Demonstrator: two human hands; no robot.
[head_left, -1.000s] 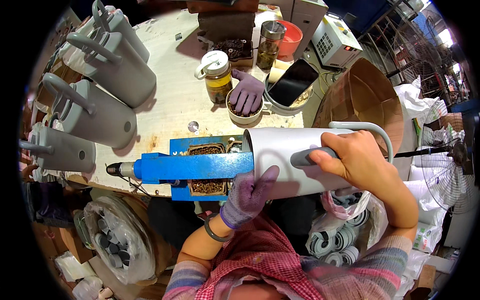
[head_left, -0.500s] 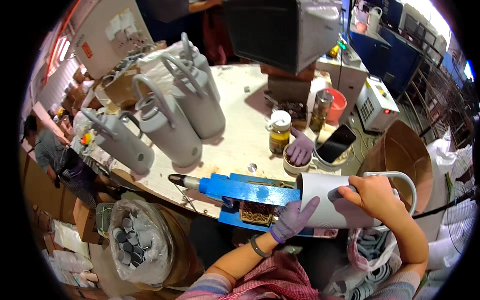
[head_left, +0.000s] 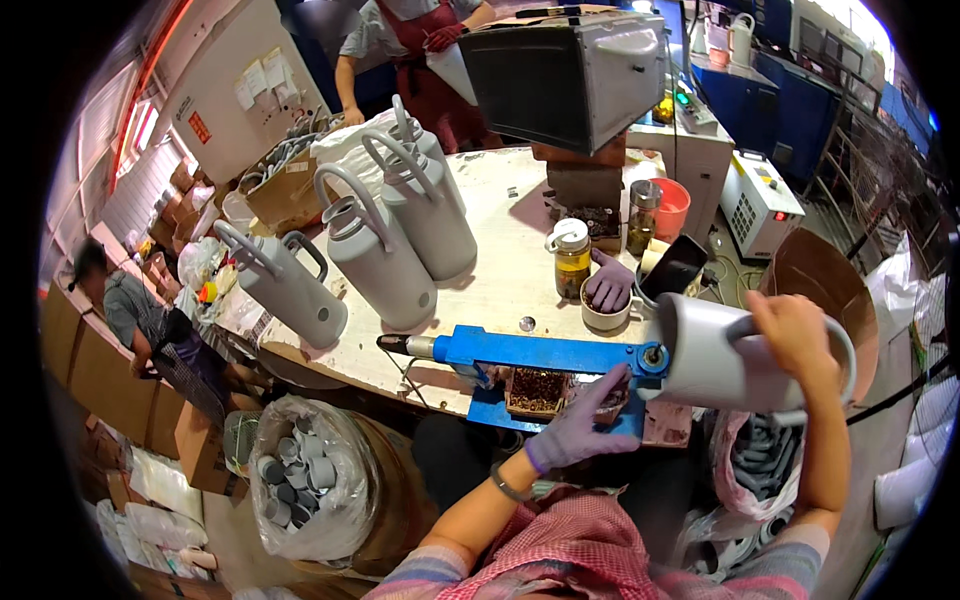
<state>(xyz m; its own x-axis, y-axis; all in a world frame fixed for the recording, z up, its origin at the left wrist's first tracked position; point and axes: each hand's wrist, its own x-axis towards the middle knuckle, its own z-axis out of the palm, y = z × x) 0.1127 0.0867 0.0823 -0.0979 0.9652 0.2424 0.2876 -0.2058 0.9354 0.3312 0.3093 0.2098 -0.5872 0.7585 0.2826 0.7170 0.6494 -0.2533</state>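
A grey watering can (head_left: 700, 350) lies on its side at the right end of a blue metal tool arm (head_left: 550, 350). My bare right hand (head_left: 797, 335) is closed on the can's grip, near its long curved loop (head_left: 850, 355). My left hand (head_left: 580, 428), in a thin purple glove, is open with fingers spread. It hovers beside the tool arm, over a small dish (head_left: 603, 400) of small parts; whether the fingertips touch anything I cannot tell. Left of it, a small box (head_left: 535, 390) holds tiny brass-coloured pieces.
Several grey watering cans (head_left: 385, 260) stand on the pale table (head_left: 500, 225) at left. Behind the tool are a yellow-labelled jar (head_left: 571, 262), a cup (head_left: 606, 315) with a purple glove and a red cup (head_left: 670, 208). Bags of grey parts (head_left: 300, 470) flank me. A co-worker (head_left: 425, 60) stands across.
The watering can has shifted right and up, uncovering the tool arm's round end. My left hand has left the can and spread its fingers. A co-worker has come more into view.
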